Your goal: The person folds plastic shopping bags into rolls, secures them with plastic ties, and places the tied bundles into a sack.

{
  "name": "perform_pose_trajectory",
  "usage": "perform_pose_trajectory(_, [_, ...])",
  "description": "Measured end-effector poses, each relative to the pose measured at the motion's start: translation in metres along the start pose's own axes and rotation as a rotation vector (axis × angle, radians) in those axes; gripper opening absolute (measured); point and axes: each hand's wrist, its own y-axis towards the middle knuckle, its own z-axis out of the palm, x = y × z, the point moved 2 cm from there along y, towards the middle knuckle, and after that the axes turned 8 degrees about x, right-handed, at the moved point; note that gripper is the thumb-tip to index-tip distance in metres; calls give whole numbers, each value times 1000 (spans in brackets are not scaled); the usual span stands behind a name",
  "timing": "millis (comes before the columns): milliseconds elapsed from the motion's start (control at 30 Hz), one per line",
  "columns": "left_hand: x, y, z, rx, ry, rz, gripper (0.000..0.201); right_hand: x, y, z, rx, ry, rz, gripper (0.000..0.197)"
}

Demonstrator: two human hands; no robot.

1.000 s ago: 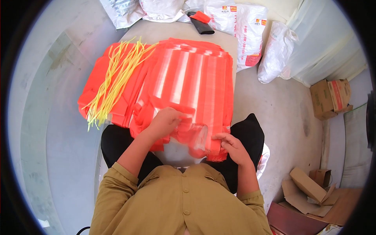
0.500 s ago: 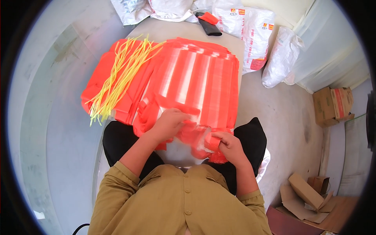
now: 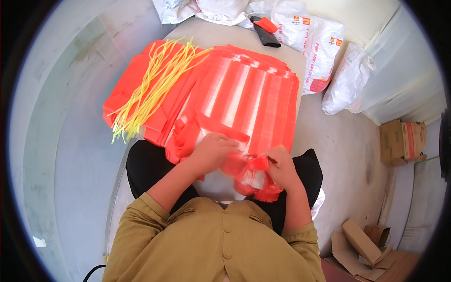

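Note:
A thick stack of red plastic bags (image 3: 272, 110) with whitish see-through stripes lies in front of me, its near end bunched and folded. My left hand (image 3: 217, 151) is closed on the near edge of the stack, fingers bent over the thin plastic. To its right, my right hand (image 3: 281, 167) pinches a gathered red bag end (image 3: 256, 181), thumb and fingertips together. Crumpled plastic stretches between the two hands and hangs toward my lap, partly blurred. Left of the stack, a bundle of yellow ties (image 3: 152, 91) lies across a folded red plastic pile (image 3: 129, 77).
White printed sacks (image 3: 322, 54) stand along the far side. A black roll with a red piece (image 3: 268, 35) rests at the table's far edge. At right are a cardboard box (image 3: 399, 141) and flattened cardboard (image 3: 354, 251). My black-trousered knees flank the near end of the stack.
My right hand has moved up and slightly closer to the left one, still pinching the plastic. The whole view has shifted a little; the left hand stays at the stack's near edge.

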Motion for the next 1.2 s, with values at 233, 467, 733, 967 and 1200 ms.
perform_pose_trajectory(233, [-8,-1,-3,16,98,-14,40,-24,60,15,359,282,143,15])
perform_pose_trajectory(467, [-4,-6,0,-25,105,17,41,-11,84,23,434,151,204,28])
perform_pose_trajectory(733, [-6,-7,3,-69,-382,-355,54,-3,81,31,291,77,220,35])
perform_pose_trajectory(967, [-9,2,-3,-70,-396,-453,48,-4,76,39,181,-98,73,32])
perform_pose_trajectory(1200, [-9,30,-17,-161,49,-49,22,-2,77,42,139,-93,22,26])
